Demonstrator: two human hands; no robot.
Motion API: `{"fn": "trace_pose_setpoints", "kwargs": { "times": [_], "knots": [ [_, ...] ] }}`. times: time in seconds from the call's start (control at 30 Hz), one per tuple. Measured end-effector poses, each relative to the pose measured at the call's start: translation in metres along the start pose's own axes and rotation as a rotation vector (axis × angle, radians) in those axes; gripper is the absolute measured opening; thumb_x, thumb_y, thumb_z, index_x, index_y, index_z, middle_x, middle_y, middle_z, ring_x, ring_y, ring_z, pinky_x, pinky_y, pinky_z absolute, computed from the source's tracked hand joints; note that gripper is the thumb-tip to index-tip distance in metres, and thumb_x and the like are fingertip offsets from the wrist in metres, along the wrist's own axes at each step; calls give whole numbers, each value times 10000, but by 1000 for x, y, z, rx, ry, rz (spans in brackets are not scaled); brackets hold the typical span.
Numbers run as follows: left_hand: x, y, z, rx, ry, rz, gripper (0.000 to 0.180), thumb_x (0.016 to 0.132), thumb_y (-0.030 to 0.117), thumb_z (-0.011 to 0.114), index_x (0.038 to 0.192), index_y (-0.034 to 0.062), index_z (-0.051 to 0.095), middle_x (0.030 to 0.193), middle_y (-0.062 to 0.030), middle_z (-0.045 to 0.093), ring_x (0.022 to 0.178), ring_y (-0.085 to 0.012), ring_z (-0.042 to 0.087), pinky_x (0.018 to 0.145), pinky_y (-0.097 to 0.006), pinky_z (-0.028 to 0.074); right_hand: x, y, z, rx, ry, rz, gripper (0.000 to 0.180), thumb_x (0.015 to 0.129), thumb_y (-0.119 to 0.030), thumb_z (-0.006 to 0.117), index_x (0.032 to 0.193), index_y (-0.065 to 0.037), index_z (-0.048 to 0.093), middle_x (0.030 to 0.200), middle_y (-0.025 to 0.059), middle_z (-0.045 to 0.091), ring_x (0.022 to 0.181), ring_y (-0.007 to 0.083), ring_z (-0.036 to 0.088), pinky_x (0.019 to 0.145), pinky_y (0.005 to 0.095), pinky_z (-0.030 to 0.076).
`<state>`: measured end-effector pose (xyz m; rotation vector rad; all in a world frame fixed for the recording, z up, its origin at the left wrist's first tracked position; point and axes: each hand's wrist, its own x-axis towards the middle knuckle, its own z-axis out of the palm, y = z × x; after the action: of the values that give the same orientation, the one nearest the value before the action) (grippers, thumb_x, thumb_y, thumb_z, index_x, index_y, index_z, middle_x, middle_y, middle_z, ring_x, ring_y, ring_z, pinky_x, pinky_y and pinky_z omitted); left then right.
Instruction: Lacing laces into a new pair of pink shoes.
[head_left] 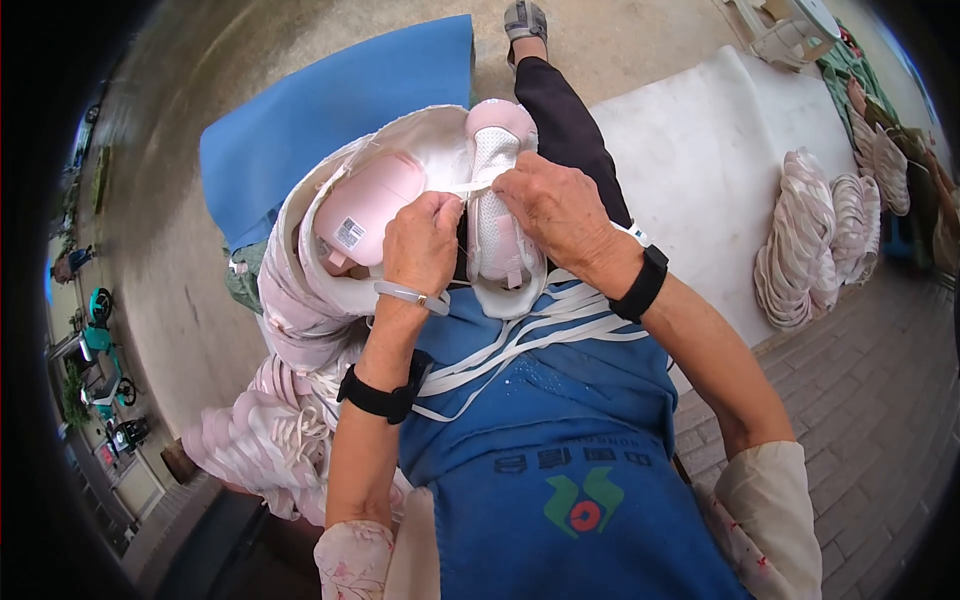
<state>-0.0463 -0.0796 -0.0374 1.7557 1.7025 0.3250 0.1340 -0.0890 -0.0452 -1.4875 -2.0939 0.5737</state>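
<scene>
The pink-and-white shoe upper [497,190] sits on the person's lap over the blue apron [560,400]. The right hand [560,205] and the left hand [425,245] each pinch the white lace [470,187]; keeping it flat and taut should thread it cleanly. Loose laces [520,340] trail below.

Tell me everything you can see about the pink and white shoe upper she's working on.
The shoe upper is pale pink at the toe with a white mesh tongue and white edging, soft fabric by the look of it. It lies lengthwise on the person's lap, toe pointing away. The right hand rests on its right side and the left hand pinches at its left edge, drawing a flat white lace across it. More white laces trail below it over the blue apron.
</scene>
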Motion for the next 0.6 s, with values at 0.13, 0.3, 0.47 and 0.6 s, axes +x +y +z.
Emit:
{"fn": "trace_pose_setpoints", "kwargs": {
  "times": [0.13, 0.3, 0.47, 0.6],
  "knots": [
    [2, 2, -3, -72, 14, -40, 282, 894, 236, 598, 958, -26, 679, 721, -117, 661, 643, -161, 578, 639, -302, 468, -9, 10, -4, 110, 117, 64, 85, 844, -75, 537, 809, 0, 557, 771, 205, 601, 697, 386, 621, 616, 447, 499],
    [5, 2, -5, -60, 8, -74, 262, 871, 265, 589, 948, 42, 704, 804, -209, 668, 766, -350, 651, 716, -408, 489, -24, 22, -16, 80, -144, 254, 125, 901, -114, 529, 911, -2, 583, 804, 203, 616, 740, 382, 603, 679, 427, 488],
    [14, -7, 6, -222, -21, -90, 257, 872, 241, 578, 922, 22, 702, 763, -146, 679, 706, -258, 646, 679, -356, 488, -15, 20, -12, 165, -3, 202, 168, 884, -127, 525, 864, 6, 625, 790, 209, 613, 760, 385, 619, 686, 471, 483],
    [15, 1, 4, -294, -102, -110, 255, 915, 200, 557, 937, -29, 665, 819, -59, 667, 539, -68, 525, 415, -197, 402, -7, 26, -6, 84, -20, 272, 174, 874, -149, 563, 861, -1, 653, 829, 187, 625, 788, 358, 618, 716, 426, 487]
  ]
}}
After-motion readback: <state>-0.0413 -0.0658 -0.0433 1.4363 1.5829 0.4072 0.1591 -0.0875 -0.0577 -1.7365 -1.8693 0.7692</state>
